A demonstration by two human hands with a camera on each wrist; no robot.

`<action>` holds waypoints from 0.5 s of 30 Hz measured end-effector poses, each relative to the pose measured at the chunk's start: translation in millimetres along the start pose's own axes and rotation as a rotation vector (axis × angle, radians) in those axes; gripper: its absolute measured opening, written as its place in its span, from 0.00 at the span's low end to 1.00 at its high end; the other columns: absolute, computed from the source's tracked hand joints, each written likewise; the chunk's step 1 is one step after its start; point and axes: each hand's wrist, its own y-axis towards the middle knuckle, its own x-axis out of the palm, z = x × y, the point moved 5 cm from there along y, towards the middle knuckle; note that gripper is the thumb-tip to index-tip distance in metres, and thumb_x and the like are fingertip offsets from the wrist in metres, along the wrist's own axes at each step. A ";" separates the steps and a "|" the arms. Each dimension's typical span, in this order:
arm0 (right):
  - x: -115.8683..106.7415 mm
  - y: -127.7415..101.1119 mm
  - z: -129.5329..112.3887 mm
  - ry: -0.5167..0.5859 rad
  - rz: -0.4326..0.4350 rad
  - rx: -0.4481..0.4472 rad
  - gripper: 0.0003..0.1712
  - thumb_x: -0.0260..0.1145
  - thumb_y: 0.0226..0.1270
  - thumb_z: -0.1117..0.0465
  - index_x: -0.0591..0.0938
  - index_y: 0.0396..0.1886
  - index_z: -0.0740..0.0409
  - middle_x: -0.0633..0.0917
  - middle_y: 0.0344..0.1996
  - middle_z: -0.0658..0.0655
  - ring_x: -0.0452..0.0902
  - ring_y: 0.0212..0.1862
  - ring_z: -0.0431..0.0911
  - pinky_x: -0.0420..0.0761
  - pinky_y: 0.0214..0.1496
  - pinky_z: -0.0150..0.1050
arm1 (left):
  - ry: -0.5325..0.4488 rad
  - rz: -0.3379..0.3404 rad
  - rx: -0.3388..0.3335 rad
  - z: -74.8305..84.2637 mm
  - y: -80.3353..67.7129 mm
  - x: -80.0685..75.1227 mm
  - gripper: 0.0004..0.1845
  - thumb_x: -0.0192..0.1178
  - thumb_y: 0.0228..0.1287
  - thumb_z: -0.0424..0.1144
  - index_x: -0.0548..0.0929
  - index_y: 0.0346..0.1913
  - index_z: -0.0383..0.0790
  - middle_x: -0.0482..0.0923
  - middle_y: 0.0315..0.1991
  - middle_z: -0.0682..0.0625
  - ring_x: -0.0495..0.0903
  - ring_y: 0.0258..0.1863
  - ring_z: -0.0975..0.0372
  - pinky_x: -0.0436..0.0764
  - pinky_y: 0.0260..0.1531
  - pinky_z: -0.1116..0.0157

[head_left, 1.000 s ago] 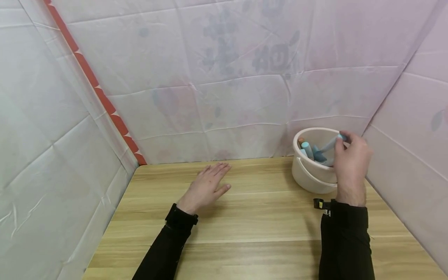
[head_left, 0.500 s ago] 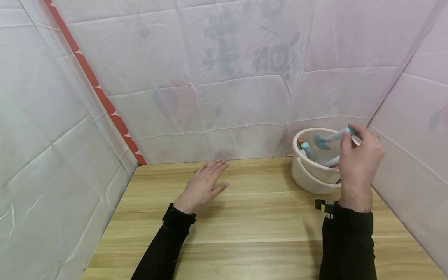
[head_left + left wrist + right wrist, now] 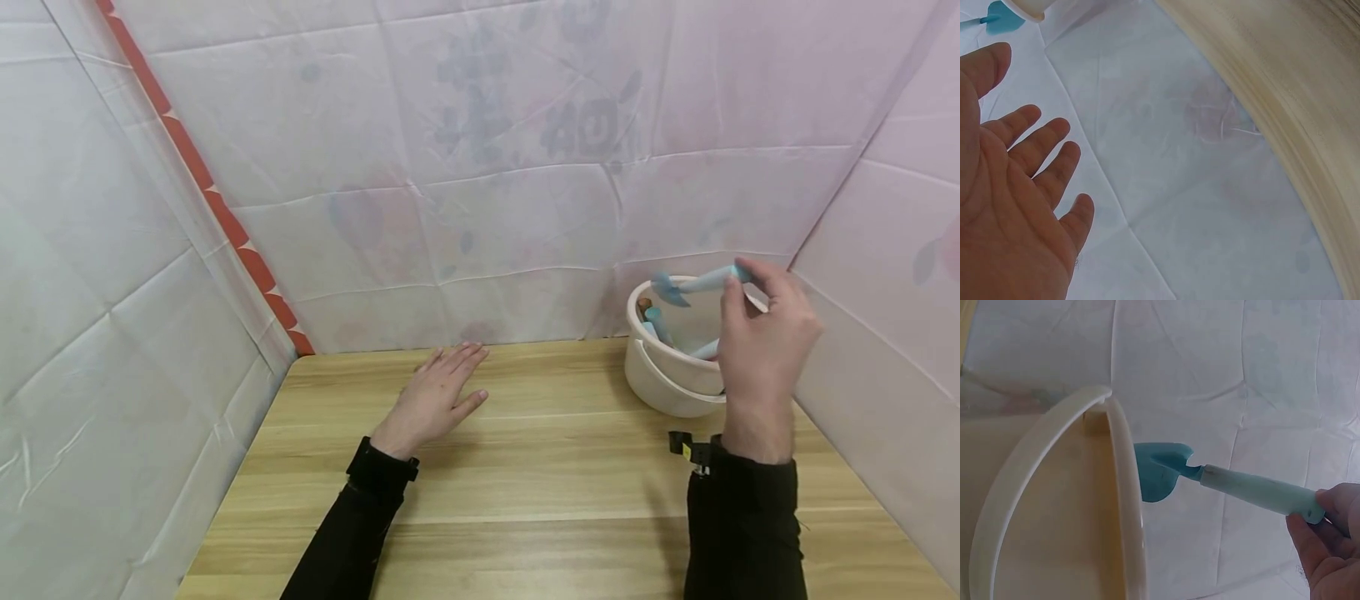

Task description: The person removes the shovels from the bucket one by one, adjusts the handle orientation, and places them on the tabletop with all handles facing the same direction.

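The right hand [image 3: 761,333] pinches a blue toy trowel [image 3: 693,285] above the cream bucket [image 3: 663,379]; the left hand [image 3: 435,398] lies flat, fingers straight, on the counter [image 3: 540,492].

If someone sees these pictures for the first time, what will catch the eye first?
The right hand pinches a blue toy shovel by its handle end, above the cream bucket at the table's far right corner. The left hand rests flat on the wooden table.

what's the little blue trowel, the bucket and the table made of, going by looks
Blue trowel: probably plastic; one even matte colour from blade to handle, no metal shine. The right hand pinches its handle end.
Cream bucket: likely moulded plastic; smooth, faintly glossy rolled rim.
Table: wood or wood-look laminate; pale grain in plank-like strips, which one is unclear.
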 end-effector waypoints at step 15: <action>26.6 -18.4 -22.6 0.137 -0.086 -0.167 0.17 0.71 0.86 0.71 0.93 0.67 0.65 0.94 0.67 0.65 0.82 0.66 0.23 0.84 0.61 0.12 | 0.001 0.021 0.002 0.0 -1.4 -3.8 0.39 0.58 0.95 0.56 0.63 0.95 0.42 0.66 0.95 0.45 0.64 0.96 0.48 0.60 0.98 0.39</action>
